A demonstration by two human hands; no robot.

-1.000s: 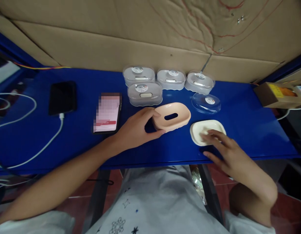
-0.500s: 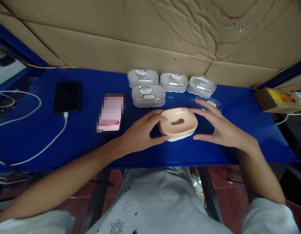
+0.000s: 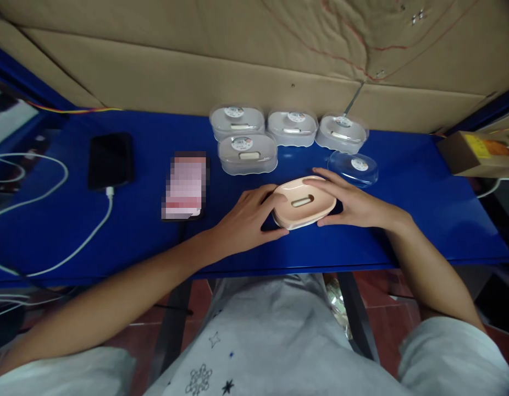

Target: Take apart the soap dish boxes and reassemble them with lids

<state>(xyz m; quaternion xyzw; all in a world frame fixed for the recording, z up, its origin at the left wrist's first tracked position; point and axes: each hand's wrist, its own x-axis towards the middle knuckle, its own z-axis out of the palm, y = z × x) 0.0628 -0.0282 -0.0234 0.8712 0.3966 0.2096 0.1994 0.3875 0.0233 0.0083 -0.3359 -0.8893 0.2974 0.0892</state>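
Note:
A peach oval soap dish [image 3: 289, 210] with a slot in its floor sits low over the blue table, a paler layer showing under its near rim and a whitish bar showing through the slot. My left hand [image 3: 248, 220] grips its left end, with fingers over the rim and the thumb at the near side. At the right end, my right hand [image 3: 353, 203] holds the dish between fingers on the far rim and a thumb near the front. Just behind that hand lies a clear oval lid [image 3: 349, 167] with a round label.
Several greyish soap dishes under clear lids stand behind, one of them a front dish [image 3: 246, 162]. Left are a phone with a blurred screen [image 3: 184, 184] and a black device [image 3: 110, 160] on a white cable [image 3: 92, 239]. A cardboard box [image 3: 464, 157] stands right; brown board [image 3: 188, 60] backs the table [image 3: 238, 264].
My right hand has moved left and closed on the dish's right end. The peach dish sits more evenly over the pale layer, and the whitish bar now shows in its slot. The view shifted slightly.

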